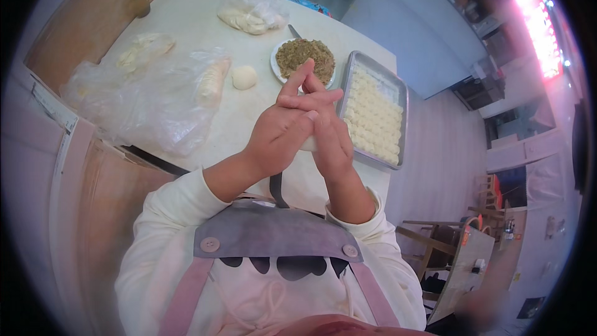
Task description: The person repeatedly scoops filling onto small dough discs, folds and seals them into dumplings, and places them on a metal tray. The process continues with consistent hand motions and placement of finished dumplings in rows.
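Observation:
My left hand (273,140) and my right hand (334,140) are pressed together over the table, fingers crossing at the top. Between the palms a pale piece of dough (308,144) shows at the lower gap; most of it is hidden by the hands. Just beyond the fingertips is a white plate (274,65) heaped with brownish-green chopped filling (303,54), a utensil handle (294,31) sticking out at its back. A round ball of dough (244,77) lies left of the plate. To the right, a metal tray (405,109) holds rows of small pale dough pieces (371,115).
Clear plastic bags (168,106) with dough inside spread over the left of the white table (189,3). Another knotted bag of dough (252,9) sits at the back. A wall stands close on the left. Chairs and a small table (463,267) are at the lower right.

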The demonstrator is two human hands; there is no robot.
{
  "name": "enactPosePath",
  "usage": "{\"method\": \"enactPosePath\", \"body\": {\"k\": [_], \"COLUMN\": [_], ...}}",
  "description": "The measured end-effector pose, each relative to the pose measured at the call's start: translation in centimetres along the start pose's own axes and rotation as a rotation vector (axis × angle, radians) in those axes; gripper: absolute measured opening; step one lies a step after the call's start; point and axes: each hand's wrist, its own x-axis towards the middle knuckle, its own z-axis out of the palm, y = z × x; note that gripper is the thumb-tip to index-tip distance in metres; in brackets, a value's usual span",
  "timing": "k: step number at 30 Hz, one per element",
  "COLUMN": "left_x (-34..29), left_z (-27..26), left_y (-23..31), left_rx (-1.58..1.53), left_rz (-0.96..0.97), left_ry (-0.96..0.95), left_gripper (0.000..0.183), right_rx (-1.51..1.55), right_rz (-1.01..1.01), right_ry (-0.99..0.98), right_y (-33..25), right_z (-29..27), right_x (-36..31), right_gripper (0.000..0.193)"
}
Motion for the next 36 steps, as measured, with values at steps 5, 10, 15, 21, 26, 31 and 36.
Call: {"method": "enactPosePath", "body": {"k": [5, 10, 15, 21, 26, 31, 36], "left_x": [0.7, 0.5, 0.2, 0.7, 0.9, 0.6, 0.6], "left_z": [0.5, 0.6, 0.5, -2.0, -2.9, -2.9, -1.7], "left_y": [0.7, 0.5, -0.3, -2.3, -2.2, -2.1, -1.6], "left_rx": [0.005, 0.002, -0.025, 0.127, 1.222, 1.253, 0.887], "left_rz": [0.165, 0.172, 0.149, 0.137, 0.261, 0.204, -0.043], "left_ry": [0.050, 0.055, 0.032, -0.114, -0.028, -0.060, 0.174], "left_gripper": [0.033, 0.042, 0.053, 0.068, 0.066, 0.033, 0.014], "right_rx": [-0.105, -0.250, -0.218, 0.132, 0.912, 1.128, 0.933], "right_rz": [0.069, 0.020, -0.006, 0.239, 0.591, 0.577, 0.742], "right_ry": [0.044, 0.047, 0.021, -0.001, 0.445, 0.509, 0.536], "right_y": [-1.3, -1.3, -0.8, -0.2, 1.5, 3.3, 1.9], "right_z": [0.3, 0.2, 0.1, 0.1, -0.3, -1.3, -0.7], "right_x": [0.6, 0.7, 0.7, -0.2, -1.7, -2.6, -1.5], "right_gripper": [0.041, 0.047, 0.047, 0.042, 0.037, 0.036, 0.033]}}
